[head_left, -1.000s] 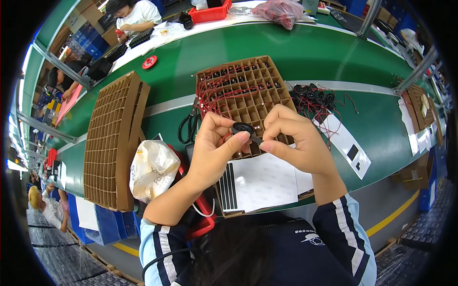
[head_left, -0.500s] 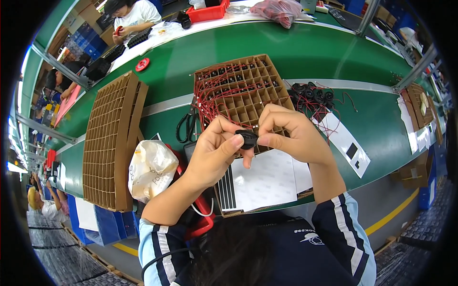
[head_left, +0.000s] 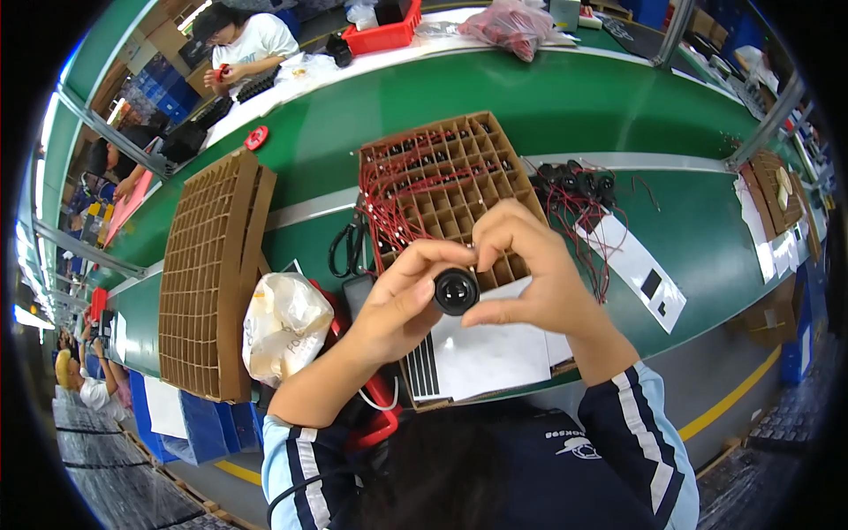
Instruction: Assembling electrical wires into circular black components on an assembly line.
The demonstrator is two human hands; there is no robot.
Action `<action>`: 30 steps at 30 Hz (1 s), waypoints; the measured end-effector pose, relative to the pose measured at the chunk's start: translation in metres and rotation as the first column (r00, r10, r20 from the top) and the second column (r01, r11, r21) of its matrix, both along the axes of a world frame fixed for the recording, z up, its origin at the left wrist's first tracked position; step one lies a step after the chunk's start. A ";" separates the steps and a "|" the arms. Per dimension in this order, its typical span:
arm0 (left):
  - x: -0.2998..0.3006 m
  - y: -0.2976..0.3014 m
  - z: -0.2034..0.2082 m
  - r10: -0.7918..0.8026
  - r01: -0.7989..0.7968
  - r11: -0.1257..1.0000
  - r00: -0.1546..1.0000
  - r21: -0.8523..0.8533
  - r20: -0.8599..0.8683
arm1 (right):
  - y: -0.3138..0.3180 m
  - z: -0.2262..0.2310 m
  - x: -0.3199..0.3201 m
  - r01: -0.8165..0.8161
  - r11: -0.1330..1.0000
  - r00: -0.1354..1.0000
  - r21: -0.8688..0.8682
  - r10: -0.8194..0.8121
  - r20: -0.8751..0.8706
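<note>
My left hand grips a small round black part that resembles a little speaker, its shiny ringed face turned up. My right hand curves beside it with thumb and fingers apart, the tips close to the part's right edge; whether they touch it is hard to tell. Beyond my hands lies a cardboard divider tray with black parts and tangled red wires in its far and left cells. Several similar black parts with red and black wires are heaped to its right.
White sheets lie below my hands. A white plastic bag, black-handled scissors and stacked empty cardboard dividers are at left. A white strip rests at right. A red ring sits farther off, near a co-worker.
The black part has turned from its side to show its round face and moved slightly nearer me. My right thumb and fingers have spread from their pinch.
</note>
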State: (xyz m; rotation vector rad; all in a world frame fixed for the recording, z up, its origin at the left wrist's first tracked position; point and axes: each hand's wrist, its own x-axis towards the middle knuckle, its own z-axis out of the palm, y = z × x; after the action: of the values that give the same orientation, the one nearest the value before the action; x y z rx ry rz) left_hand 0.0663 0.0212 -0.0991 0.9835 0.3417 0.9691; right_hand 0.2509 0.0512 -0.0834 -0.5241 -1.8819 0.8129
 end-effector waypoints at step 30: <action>0.003 -0.003 -0.004 0.531 -0.441 0.817 0.826 0.370 -0.187 | -0.008 -0.012 -0.017 0.098 0.960 0.995 0.262 -0.094 -0.029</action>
State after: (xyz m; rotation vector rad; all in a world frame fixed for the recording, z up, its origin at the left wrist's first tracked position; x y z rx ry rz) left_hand 0.0689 0.0178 -0.1026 1.3686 0.7286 1.3869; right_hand 0.2334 0.0432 -0.0959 -0.4365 -1.8969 0.4914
